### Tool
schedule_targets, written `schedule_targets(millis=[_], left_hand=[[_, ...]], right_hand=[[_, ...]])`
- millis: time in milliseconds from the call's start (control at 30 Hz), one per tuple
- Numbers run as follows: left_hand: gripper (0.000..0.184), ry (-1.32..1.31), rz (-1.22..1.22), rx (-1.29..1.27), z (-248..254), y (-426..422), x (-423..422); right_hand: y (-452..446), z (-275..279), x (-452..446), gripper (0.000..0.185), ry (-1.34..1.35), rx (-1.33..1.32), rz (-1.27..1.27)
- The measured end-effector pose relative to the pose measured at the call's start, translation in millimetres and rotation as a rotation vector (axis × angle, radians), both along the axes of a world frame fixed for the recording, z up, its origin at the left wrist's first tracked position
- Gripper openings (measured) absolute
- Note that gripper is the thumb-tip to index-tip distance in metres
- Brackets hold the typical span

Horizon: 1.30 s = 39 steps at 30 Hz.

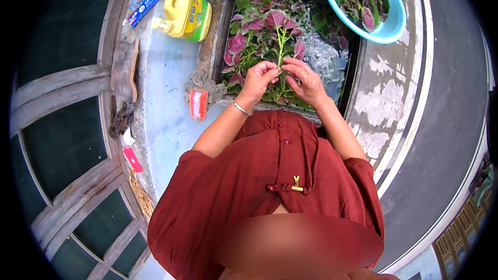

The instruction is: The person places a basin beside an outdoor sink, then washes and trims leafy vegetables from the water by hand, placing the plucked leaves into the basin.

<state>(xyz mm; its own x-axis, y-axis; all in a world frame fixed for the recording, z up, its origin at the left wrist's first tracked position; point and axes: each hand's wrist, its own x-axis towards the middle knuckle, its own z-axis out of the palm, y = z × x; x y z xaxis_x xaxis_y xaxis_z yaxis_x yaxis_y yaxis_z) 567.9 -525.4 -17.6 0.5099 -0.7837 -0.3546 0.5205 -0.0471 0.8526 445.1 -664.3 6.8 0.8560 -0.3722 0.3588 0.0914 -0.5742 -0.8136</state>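
Left hand point(261, 79) had the leafy stalk point(280, 44) pinched between thumb and fingertips near its bare end. Right hand point(307, 82) was curled just beside that end; couldn't tell if its fingertips gripped or only touched. Stalk was above the trough point(216, 33), leafy top pointing away from the body, loose greens point(238, 44) and water point(317, 49) beneath.

Read it as fine two-handed work at the stem end. Doing it well meant the left pinch firm but not crushing, right fingertips close to it, short controlled motion. A wide gap between the pinches would likely have bent the stem rather than worked one spot. Wet stem was probably slippery, so finger pads beat nails for holding. Leaves were best kept out of both grips; they looked easy to bruise. Blue bowl point(398, 21) with more greens point(361, 6) sat at the far right corner, clear of both wrists.
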Motion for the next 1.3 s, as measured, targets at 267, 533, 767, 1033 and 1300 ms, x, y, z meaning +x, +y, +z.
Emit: schedule_targets(millis=[267, 533, 767, 1033, 1300], left_hand=[[0.01, -0.071, 0.041, -0.025, -1.1, 1.7, -3.0], [0.011, -0.183, 0.082, 0.02, -0.6, 4.4, -5.0], [0.012, 0.199, 0.084, -0.107, 6.0, 12.1, -7.0], [0.012, 0.774, -0.152, -0.302, 7.4, 23.1, 1.0], [0.012, 0.865, -0.227, -0.338, 11.9, 28.6, 0.2]], right_hand=[[14.2, 1.5, 8.0, 0.023, 0.046, -0.101, -0.043], [31.3, 0.6, 15.4, 0.008, 0.147, -0.142, -0.121], [4.8, -6.4, 17.5, 0.009, 0.159, 0.516, -0.351], [4.4, -8.4, 27.9, 0.006, -0.114, 0.446, -0.192], [29.8, -17.3, 25.4, 0.011, 0.151, 0.771, -0.104]])
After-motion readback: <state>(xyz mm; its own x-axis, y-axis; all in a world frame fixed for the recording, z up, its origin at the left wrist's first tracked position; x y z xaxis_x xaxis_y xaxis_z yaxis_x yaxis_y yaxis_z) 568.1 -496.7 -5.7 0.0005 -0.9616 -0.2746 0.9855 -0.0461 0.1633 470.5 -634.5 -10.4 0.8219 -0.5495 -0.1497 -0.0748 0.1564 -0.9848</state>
